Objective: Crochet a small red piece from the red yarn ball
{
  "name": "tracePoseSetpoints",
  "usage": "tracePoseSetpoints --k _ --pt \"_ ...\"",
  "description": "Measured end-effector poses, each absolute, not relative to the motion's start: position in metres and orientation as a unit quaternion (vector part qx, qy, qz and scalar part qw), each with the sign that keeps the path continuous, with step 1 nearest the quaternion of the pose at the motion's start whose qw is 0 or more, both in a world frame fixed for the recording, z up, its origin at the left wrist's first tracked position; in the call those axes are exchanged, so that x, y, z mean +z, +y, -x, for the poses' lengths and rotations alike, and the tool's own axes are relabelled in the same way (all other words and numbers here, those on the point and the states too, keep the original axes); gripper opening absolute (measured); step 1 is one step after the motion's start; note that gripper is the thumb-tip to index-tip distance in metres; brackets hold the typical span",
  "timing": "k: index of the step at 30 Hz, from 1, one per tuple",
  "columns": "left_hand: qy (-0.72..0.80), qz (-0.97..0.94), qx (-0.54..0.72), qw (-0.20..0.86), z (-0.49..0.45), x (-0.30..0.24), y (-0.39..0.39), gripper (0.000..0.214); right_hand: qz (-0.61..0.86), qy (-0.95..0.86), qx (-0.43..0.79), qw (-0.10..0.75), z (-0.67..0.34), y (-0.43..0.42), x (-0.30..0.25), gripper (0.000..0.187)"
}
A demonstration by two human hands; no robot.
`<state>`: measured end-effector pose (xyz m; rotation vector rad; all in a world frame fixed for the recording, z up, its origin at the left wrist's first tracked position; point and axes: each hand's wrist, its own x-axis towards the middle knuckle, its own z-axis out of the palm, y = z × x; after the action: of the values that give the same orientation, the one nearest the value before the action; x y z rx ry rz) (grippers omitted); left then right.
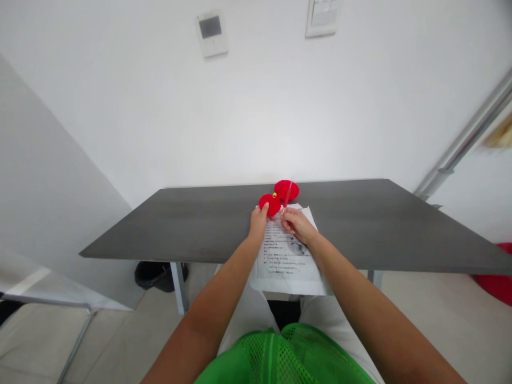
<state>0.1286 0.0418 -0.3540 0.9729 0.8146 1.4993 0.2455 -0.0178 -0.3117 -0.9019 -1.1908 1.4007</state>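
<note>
My left hand (260,218) is closed on a red disc-like piece (270,204), thumb on top. A small yellow bit (274,195) shows at the disc's upper edge. My right hand (295,221) is closed in a pinch, close beside the disc. From its fingertips rises a thin red stick-like tool (287,197) with a pale tip; its exact kind is too small to make out. A second red round piece (281,188) lies just behind, partly covered by the tool. Under both hands, printed paper sheets (280,266) hang over the table's front edge.
The dark grey table (192,224) stands against a white wall (240,117). A black bin (156,274) is on the floor below its left side. Something red (494,282) shows beyond the right end. A metal pipe (476,133) runs down the wall at right.
</note>
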Motion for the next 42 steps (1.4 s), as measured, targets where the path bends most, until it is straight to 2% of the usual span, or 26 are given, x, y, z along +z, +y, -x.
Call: tracePoseSetpoints --k 8,14,18,21,28,33,42 --pt "0.329 -0.444 0.628 0.548 -0.128 -0.352 0.038 0.030 0.373 -0.458 0.469 0.657 -0.251 -0.015 -0.314 0.008" --pt "0.298 -0.447 0.618 0.574 -0.129 -0.345 0.029 0.034 0.426 -0.409 0.397 0.703 -0.255 -0.010 -0.319 0.021" --pt "0.310 -0.456 0.600 0.579 -0.131 -0.345 0.030 0.036 0.455 -0.456 0.353 0.678 -0.255 -0.009 -0.324 0.028" --pt "0.314 -0.446 0.602 0.583 -0.132 -0.347 0.033 0.036 0.462 -0.482 0.361 0.651 -0.255 -0.009 -0.326 0.027" --pt "0.263 -0.452 0.624 0.581 -0.128 -0.344 0.027 0.032 0.455 -0.455 0.394 0.656 -0.256 -0.006 -0.327 0.025" --pt "0.241 -0.441 0.591 0.630 -0.127 -0.339 0.022 0.042 0.426 -0.414 0.439 0.674 -0.256 -0.005 -0.325 0.027" --pt "0.292 -0.450 0.575 0.618 -0.129 -0.339 0.025 0.055 0.420 -0.402 0.453 0.676 -0.255 -0.007 -0.324 0.026"
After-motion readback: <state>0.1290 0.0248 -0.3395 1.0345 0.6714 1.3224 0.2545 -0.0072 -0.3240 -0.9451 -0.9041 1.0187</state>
